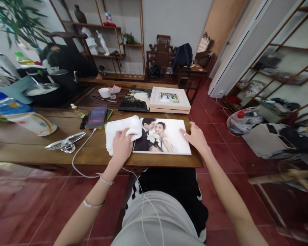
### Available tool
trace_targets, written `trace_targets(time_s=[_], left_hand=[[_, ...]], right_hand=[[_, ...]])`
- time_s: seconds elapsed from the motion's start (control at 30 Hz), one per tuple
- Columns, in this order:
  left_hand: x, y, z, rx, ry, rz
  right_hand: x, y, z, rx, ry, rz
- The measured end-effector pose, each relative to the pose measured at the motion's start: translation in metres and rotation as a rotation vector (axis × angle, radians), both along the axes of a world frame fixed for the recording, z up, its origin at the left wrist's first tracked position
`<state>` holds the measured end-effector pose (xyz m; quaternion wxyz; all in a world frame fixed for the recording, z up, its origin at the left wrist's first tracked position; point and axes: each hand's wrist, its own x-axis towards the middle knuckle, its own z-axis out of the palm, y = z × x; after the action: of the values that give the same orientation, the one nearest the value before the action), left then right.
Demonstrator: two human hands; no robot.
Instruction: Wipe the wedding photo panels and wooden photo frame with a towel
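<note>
A flat wedding photo panel (179, 143) with a white border area lies on the wooden table in front of me. A white towel (115, 128) is bunched in my left hand (123, 143), its folded end touching the panel's left edge. The rest of the cloth spreads flat on the tabletop. At the panel's right edge is my right hand (197, 138), thumb over the top face and fingers along the side, holding it. Behind the panel lie a dark wedding picture (133, 99) and a white-framed photo (184, 100) stacked on a thick frame or box.
A phone (99, 117) with a white cable, a silver winged object (66, 141) and a tilted bottle (28, 119) occupy the table's left. Farther back are a white cup (104, 92) and a pot (41, 90). A person in black (69, 61) sits across at left.
</note>
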<state>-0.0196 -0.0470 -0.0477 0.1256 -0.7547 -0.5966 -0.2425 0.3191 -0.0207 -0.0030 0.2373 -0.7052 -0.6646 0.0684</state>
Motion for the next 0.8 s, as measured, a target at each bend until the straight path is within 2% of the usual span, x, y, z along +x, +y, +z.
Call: trace_targets(time_s=[0.13,0.3,0.43,0.57,0.7,0.8], left_hand=[[0.002,-0.004,0.001,-0.026,0.002,0.032],[0.003,-0.006,0.002,-0.029,0.012,0.038],[0.002,-0.006,0.001,0.001,-0.043,0.027],[0.0,-0.004,-0.001,0.027,-0.128,-0.071],[-0.001,-0.002,-0.004,0.008,-0.135,-0.15],[-0.001,-0.002,-0.004,-0.016,-0.134,-0.15]], right_hand=[[-0.001,0.019,-0.019,0.038,0.341,0.041],[-0.002,0.018,-0.041,0.195,0.649,0.107],[-0.001,0.012,-0.039,0.203,0.692,0.227],[-0.002,0.013,-0.036,0.156,0.851,0.415],[-0.004,0.012,-0.036,0.12,0.993,0.448],[-0.005,0.011,-0.034,0.08,0.949,0.473]])
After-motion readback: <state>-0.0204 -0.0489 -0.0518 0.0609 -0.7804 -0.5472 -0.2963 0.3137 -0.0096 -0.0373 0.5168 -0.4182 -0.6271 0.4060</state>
